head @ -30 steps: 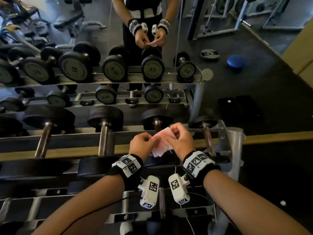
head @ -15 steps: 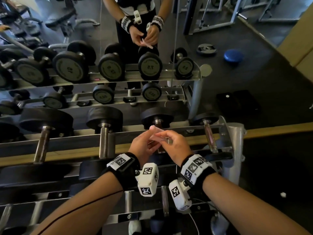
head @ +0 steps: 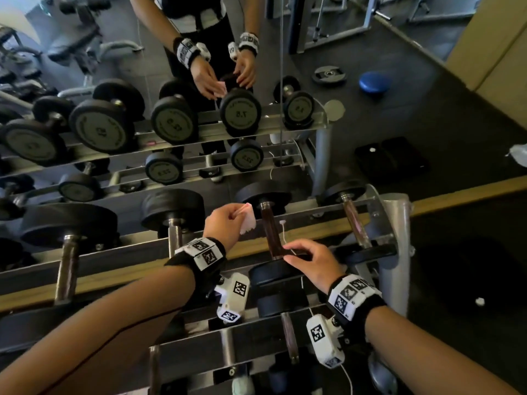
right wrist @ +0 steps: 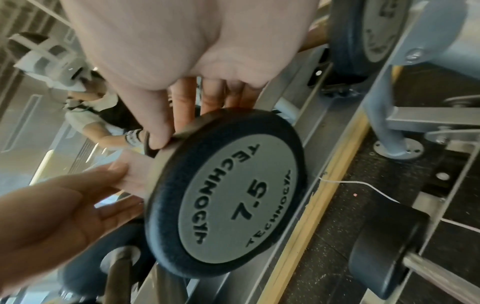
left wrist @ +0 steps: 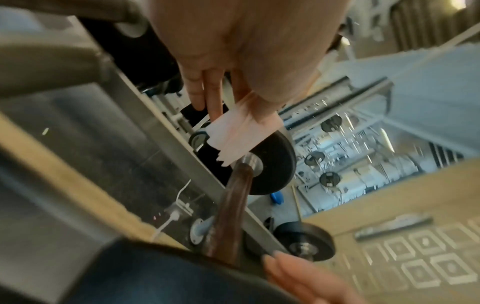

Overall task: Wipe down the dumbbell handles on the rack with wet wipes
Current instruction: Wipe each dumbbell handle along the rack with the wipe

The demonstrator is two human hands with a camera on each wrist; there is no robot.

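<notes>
My left hand pinches a folded pale pink wet wipe, holding it just left of the far end of a dumbbell's dark handle. In the left wrist view the wipe hangs from the fingers right above that handle. My right hand grips the rim of this dumbbell's near head, thumb in front and fingers behind. The head, marked 7.5, fills the right wrist view, where the left hand with the wipe shows beside it.
The dumbbell lies on the top tier of a steel rack beside several other dumbbells, one to its right and one to its left. A mirror behind the rack reflects the rack and the gym floor. Lower tiers hold more dumbbells.
Both hands were folding the wipe together. The right hand has let go of it and dropped onto the dumbbell's near head; the left hand keeps the wipe alone, beside the handle.
</notes>
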